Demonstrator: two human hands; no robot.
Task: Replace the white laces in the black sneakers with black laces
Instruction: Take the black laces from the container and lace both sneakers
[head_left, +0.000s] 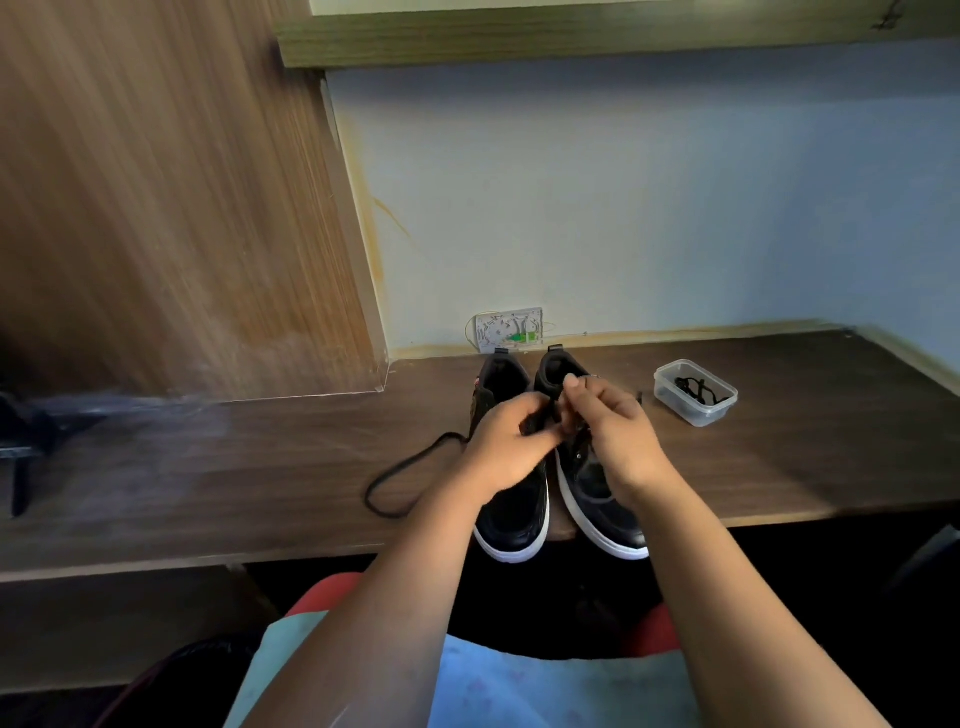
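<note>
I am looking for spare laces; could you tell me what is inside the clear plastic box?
The plastic box holds a tangled black lace; whether anything lies beneath it cannot be seen.

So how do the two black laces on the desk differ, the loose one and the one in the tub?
The loose lace lies stretched out in an open loop on the bare desk, left of the sneakers; the tub lace is bunched up inside the clear tub, on their right. The loose lace runs up under the left hand; nothing touches the tub lace. Both are black.
</note>
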